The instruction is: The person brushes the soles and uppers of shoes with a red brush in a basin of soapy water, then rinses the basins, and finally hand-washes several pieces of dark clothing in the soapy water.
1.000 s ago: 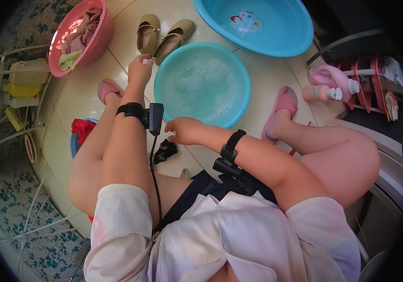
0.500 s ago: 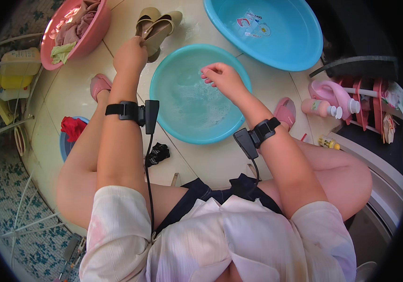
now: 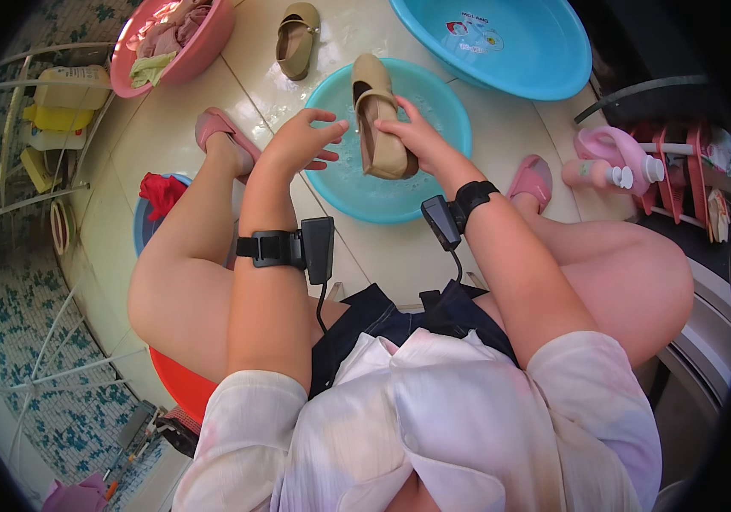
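Note:
My right hand [image 3: 417,141] grips a beige strapped flat shoe [image 3: 372,81] by its heel half, thumb at the opening. The shoe is held over a turquoise basin [image 3: 446,102] of water with some suds, its toe pointing away from me. My left hand [image 3: 307,143] is just left of the shoe, fingers spread and holding nothing, over the basin's left edge. A matching beige shoe [image 3: 297,43] stands on the tiled floor beyond the basin, to the left.
A pink basin [image 3: 222,51] of clothes stands far left, a larger blue basin [image 3: 545,51] far right. Red cloth [image 3: 162,194] hangs over a blue tub by my left leg. Pink bottles [image 3: 591,174] stand at right, beside a pink rack [image 3: 671,175].
The pair was in my left hand beyond the basin. One shoe is now in my right hand over the water; the other rests on the floor. My left hand has let go and come nearer.

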`<state>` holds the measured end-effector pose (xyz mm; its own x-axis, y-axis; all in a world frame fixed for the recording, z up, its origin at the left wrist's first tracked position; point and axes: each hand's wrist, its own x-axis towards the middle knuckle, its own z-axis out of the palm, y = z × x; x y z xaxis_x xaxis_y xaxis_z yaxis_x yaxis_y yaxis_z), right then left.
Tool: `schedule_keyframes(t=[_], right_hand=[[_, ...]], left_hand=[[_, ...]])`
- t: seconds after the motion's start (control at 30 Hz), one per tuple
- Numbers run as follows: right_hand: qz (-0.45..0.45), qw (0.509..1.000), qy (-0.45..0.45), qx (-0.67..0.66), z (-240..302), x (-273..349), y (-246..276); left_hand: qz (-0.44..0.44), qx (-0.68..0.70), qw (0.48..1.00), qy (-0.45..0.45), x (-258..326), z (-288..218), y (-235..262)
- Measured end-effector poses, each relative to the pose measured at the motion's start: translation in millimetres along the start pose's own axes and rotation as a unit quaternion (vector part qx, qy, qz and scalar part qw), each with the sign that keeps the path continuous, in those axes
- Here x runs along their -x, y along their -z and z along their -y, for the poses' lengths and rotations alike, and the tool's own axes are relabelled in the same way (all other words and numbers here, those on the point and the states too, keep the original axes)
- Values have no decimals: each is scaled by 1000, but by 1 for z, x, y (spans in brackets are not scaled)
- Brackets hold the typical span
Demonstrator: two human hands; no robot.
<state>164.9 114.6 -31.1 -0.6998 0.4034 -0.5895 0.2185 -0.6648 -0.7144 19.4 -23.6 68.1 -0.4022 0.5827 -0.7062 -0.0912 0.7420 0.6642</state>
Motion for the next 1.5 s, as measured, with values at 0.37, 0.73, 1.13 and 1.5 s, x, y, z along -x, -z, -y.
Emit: schedule_keyframes(t=[0.37,0.73,1.13,1.5], right_hand=[[-57,605,390,692,-52,-5,19],[-62,662,254,702,-90,-35,3],[-51,747,32,662,-30,-35,6],[-57,555,244,793,-61,-32,3]], left_hand=[[-343,-208,915,39,-81,80,-21],[-379,-116,918,-12,-116,121,-26],[-380,-78,922,1,-112,118,-24],[-390,-85,916,30,-108,108,-31]])
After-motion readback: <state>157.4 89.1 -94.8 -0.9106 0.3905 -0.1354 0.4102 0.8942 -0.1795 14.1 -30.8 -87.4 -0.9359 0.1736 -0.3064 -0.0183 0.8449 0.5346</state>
